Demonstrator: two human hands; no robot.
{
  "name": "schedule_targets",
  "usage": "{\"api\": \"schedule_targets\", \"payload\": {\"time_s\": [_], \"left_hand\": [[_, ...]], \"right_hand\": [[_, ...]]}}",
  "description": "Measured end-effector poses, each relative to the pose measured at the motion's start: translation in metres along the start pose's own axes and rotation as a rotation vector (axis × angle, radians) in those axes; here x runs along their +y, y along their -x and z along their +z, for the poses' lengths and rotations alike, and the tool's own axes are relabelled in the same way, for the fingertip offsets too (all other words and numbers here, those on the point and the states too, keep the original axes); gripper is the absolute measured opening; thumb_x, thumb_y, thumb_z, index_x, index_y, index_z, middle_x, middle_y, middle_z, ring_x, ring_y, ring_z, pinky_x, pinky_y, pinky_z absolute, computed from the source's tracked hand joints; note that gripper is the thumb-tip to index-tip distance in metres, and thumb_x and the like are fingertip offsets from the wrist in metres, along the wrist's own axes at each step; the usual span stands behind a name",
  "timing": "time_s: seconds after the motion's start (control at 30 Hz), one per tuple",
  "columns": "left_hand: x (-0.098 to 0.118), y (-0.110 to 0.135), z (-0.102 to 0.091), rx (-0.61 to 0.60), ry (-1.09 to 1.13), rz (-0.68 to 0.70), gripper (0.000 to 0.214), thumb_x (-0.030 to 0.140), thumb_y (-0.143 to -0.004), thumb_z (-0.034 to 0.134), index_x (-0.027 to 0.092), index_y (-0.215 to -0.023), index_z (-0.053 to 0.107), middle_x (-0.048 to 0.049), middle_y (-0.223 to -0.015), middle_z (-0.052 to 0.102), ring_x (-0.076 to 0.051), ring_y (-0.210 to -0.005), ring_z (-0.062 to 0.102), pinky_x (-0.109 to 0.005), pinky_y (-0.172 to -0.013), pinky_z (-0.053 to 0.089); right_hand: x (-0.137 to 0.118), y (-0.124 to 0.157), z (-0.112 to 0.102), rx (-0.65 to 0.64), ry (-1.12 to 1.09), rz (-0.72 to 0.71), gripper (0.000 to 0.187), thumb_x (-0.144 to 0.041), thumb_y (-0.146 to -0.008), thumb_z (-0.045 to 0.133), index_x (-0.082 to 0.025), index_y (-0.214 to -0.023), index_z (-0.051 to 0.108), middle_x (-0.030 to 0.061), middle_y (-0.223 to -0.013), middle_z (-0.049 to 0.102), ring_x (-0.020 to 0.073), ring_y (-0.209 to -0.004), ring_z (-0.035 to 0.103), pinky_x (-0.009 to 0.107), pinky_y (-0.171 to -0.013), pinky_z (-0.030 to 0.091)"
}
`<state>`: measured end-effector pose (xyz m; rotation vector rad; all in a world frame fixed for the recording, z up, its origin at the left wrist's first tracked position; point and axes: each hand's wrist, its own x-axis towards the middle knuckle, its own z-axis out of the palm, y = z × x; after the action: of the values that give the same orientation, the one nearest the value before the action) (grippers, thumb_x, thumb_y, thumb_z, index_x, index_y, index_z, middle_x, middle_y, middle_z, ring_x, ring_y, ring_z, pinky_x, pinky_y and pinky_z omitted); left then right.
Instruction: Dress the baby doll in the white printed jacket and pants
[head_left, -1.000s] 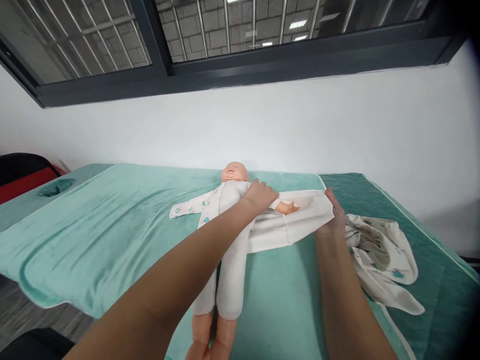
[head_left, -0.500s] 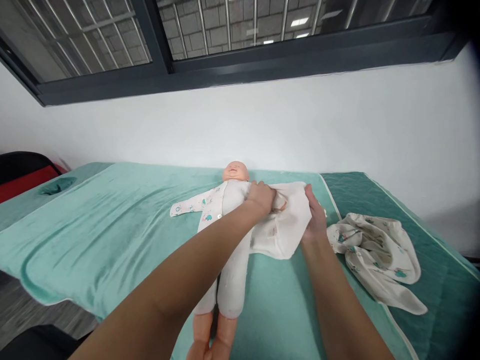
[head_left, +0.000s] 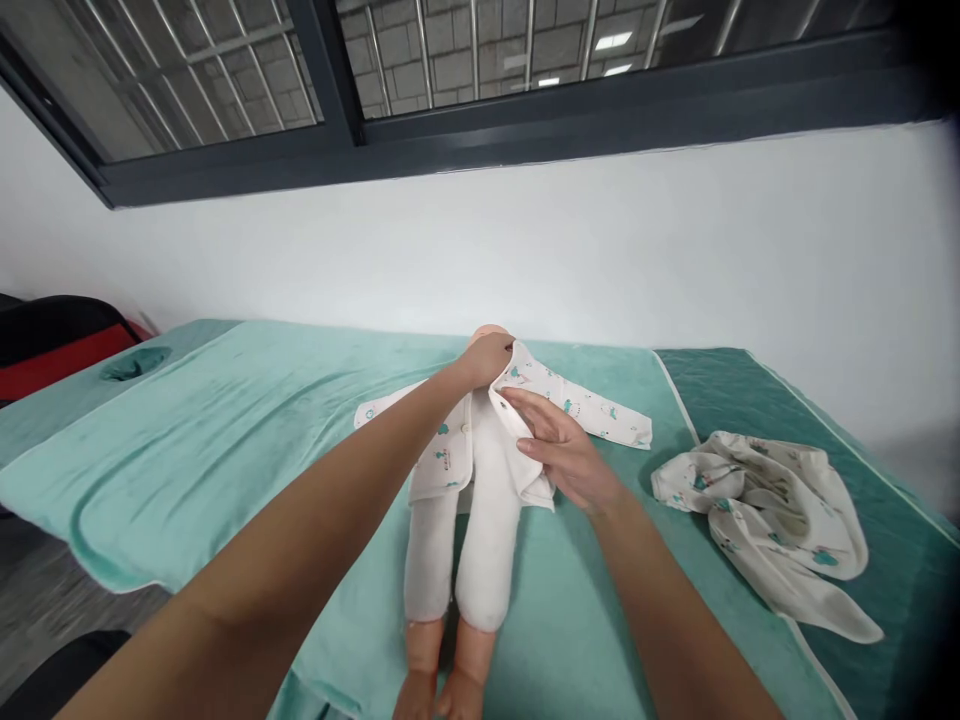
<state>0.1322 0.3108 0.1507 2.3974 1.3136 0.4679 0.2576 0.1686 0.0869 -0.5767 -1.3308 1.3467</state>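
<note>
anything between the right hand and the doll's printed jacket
Nothing visible: the right hand is right at the open front edge of the jacket. The left hand is by its upper edge, and the bundled garment lies apart, off to the right.

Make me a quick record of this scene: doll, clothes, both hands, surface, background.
Doll: on its back, feet at the near side
Jacket: over the doll's torso, front open, sleeves spread
Left hand: at the jacket's collar
Right hand: fingers parted, at the jacket's front edge
Other garment: crumpled, right of the doll
Surface: mint-green cover
Background: dark-framed window above white wall
</note>
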Motion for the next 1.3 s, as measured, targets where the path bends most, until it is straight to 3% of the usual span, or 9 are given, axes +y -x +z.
{"api": "schedule_targets", "payload": {"time_s": [0.1, 0.23, 0.33, 0.43, 0.57, 0.77, 1.03, 1.17, 1.3], "left_hand": [[0.002, 0.010, -0.010, -0.003, 0.131, -0.025, 0.049, 0.050, -0.098, 0.036, 0.015, -0.096, 0.070, -0.0096, -0.118, 0.066, -0.020, -0.098, 0.063, -0.031, -0.084, 0.052], [0.005, 0.018, -0.009, -0.099, 0.063, 0.002, 0.038, 0.037, -0.081, 0.065, 0.019, -0.115, 0.065, -0.0081, -0.122, 0.064, -0.023, -0.110, 0.060, -0.031, -0.092, 0.048], [-0.002, 0.018, -0.002, 0.063, -0.001, 0.039, 0.030, 0.015, -0.080, 0.060, 0.019, -0.110, 0.065, -0.0078, -0.117, 0.065, -0.022, -0.108, 0.059, -0.032, -0.094, 0.046], [-0.016, 0.018, 0.003, 0.239, -0.042, -0.043, 0.026, 0.009, -0.083, 0.051, 0.021, -0.101, 0.066, -0.0077, -0.110, 0.066, -0.023, -0.102, 0.060, -0.036, -0.089, 0.048], [-0.033, 0.032, 0.009, 0.358, -0.107, -0.131, 0.027, 0.010, -0.085, 0.050, 0.019, -0.106, 0.065, -0.0132, -0.114, 0.057, -0.027, -0.105, 0.057, -0.040, -0.085, 0.049], [-0.050, 0.107, 0.030, 0.557, 0.046, 0.022, 0.025, 0.011, -0.091, 0.044, 0.020, -0.109, 0.061, -0.0094, -0.114, 0.055, -0.022, -0.110, 0.054, -0.040, -0.099, 0.045], [-0.082, 0.233, 0.077, 0.496, 0.243, -0.162, 0.027, 0.019, -0.093, 0.048, 0.020, -0.118, 0.057, -0.0086, -0.116, 0.059, -0.021, -0.109, 0.057, -0.039, -0.099, 0.048], [-0.077, 0.264, 0.088, 0.460, 0.126, -0.193, 0.034, 0.017, -0.088, 0.053, 0.018, -0.122, 0.057, -0.0110, -0.132, 0.054, -0.024, -0.123, 0.053, -0.042, -0.107, 0.043], [-0.069, 0.273, 0.091, 0.416, 0.021, -0.202, 0.032, 0.022, -0.087, 0.058, 0.019, -0.119, 0.060, -0.0095, -0.136, 0.056, -0.026, -0.126, 0.052, -0.044, -0.106, 0.041]], "right_hand": [[-0.001, 0.000, 0.000, -0.064, -0.012, 0.028, 0.048, -0.036, -0.084, 0.070, -0.032, -0.130, 0.059, 0.0024, -0.146, 0.054, 0.0243, -0.143, 0.040, 0.044, -0.114, 0.037], [0.001, 0.001, 0.000, -0.107, -0.003, 0.040, 0.044, -0.032, -0.085, 0.070, -0.030, -0.128, 0.061, 0.0033, -0.143, 0.057, 0.0232, -0.140, 0.043, 0.041, -0.113, 0.038], [0.007, 0.003, 0.002, -0.023, 0.031, 0.027, 0.034, -0.031, -0.088, 0.068, -0.031, -0.122, 0.064, 0.0032, -0.142, 0.058, 0.0175, -0.101, 0.065, 0.032, -0.083, 0.055], [0.014, 0.004, 0.002, 0.109, 0.059, -0.009, 0.021, -0.034, -0.092, 0.063, -0.029, -0.112, 0.066, 0.0038, -0.131, 0.064, 0.0097, -0.060, 0.055, 0.026, -0.052, 0.048], [0.022, 0.000, -0.004, 0.299, 0.284, -0.114, 0.014, -0.032, -0.093, 0.060, -0.026, -0.102, 0.068, 0.0040, -0.113, 0.069, 0.0172, -0.088, 0.063, 0.029, -0.066, 0.051], [0.036, -0.001, -0.007, 0.204, 0.757, -0.288, 0.029, -0.033, -0.094, 0.059, -0.029, -0.123, 0.062, 0.0050, -0.140, 0.057, 0.0234, -0.136, 0.045, 0.048, -0.115, 0.034], [0.052, 0.037, 0.007, 0.159, 0.776, -0.173, 0.052, -0.039, -0.096, 0.055, -0.034, -0.146, 0.044, 0.0005, -0.163, 0.028, 0.0222, -0.151, 0.022, 0.049, -0.124, 0.018], [0.058, 0.079, 0.013, 0.285, 0.775, -0.046, 0.057, -0.042, -0.094, 0.057, -0.031, -0.148, 0.041, 0.0049, -0.159, 0.037, 0.0242, -0.145, 0.035, 0.047, -0.119, 0.030], [0.062, 0.102, 0.023, 0.519, 0.955, 0.067, 0.041, -0.043, -0.095, 0.052, -0.025, -0.131, 0.057, 0.0077, -0.121, 0.067, 0.0223, -0.102, 0.064, 0.039, -0.090, 0.050]]}}
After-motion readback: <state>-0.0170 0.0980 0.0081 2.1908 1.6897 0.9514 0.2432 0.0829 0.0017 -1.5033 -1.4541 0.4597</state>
